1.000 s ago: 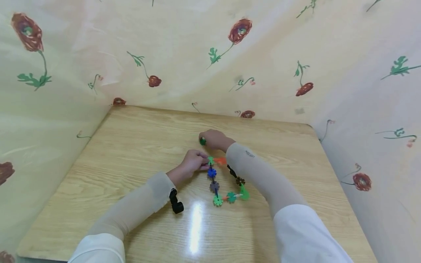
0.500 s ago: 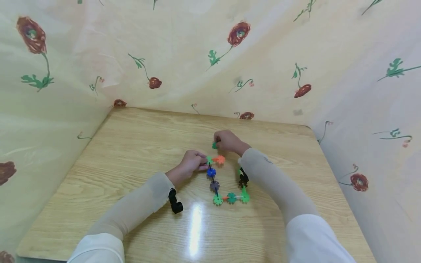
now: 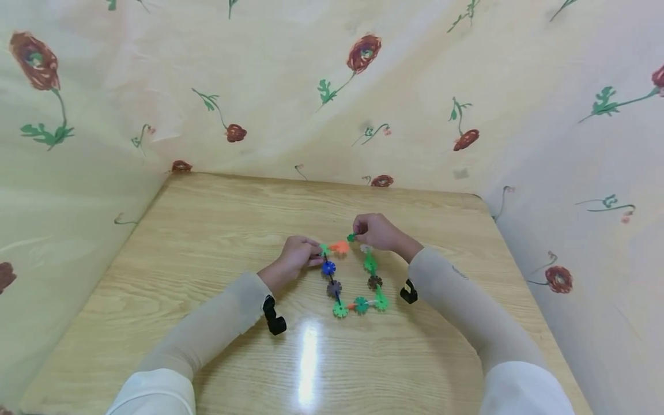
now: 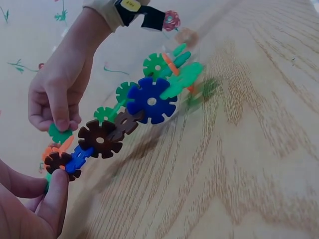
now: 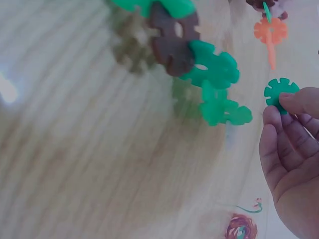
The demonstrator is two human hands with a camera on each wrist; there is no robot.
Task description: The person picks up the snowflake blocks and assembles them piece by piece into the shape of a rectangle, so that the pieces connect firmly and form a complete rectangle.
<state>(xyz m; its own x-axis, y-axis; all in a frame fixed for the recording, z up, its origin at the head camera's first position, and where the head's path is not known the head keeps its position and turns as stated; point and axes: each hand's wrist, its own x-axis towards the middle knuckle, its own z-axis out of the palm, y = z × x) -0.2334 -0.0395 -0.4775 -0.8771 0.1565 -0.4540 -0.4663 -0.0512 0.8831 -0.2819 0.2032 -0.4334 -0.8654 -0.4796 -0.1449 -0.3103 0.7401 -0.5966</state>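
Observation:
A chain of interlocking notched discs [image 3: 328,268] in green, blue, brown and orange lies on the table, bent into a rough four-sided outline. At its upper-left corner my left hand [image 3: 295,256] pinches the chain, thumb against a brown disc [image 4: 59,164] in the left wrist view. An orange disc [image 3: 340,247] sticks out to the right of that corner. My right hand [image 3: 381,231] pinches a single green disc [image 5: 280,93] between thumb and fingers. That disc is held between the orange disc and the upper end of the chain's right side [image 3: 369,263], apart from both in the right wrist view.
The wooden table [image 3: 233,207] is bounded by a flower-patterned sheet [image 3: 290,86] behind and at both sides. Black wrist devices [image 3: 408,291] sit on both sleeves. A bright light reflection [image 3: 308,363] shows on the table in front.
My right hand has moved to the right and slightly nearer with the green disc, and its forearm has uncovered the chain's right side. My left hand keeps its hold on the corner.

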